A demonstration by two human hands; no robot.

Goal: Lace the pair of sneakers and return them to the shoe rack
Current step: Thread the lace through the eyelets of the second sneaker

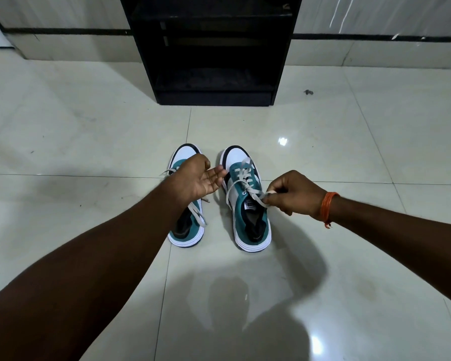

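Two teal, white and black sneakers stand side by side on the floor, toes pointing away from me. The right sneaker (248, 204) has a pale lace (241, 175) threaded through its eyelets. My right hand (294, 195) pinches one end of that lace beside the tongue. My left hand (197, 178) hovers open, palm turned right, over the left sneaker (186, 230) and hides its middle. The left sneaker's lace (197, 214) lies loose across its opening. The black shoe rack (214, 53) stands beyond the shoes, against the wall.
Glossy pale floor tiles (89, 142) surround the shoes. A small dark speck of debris (308, 92) lies right of the rack. The rack's lower shelf (214, 82) is open toward me. An orange thread band is on my right wrist.
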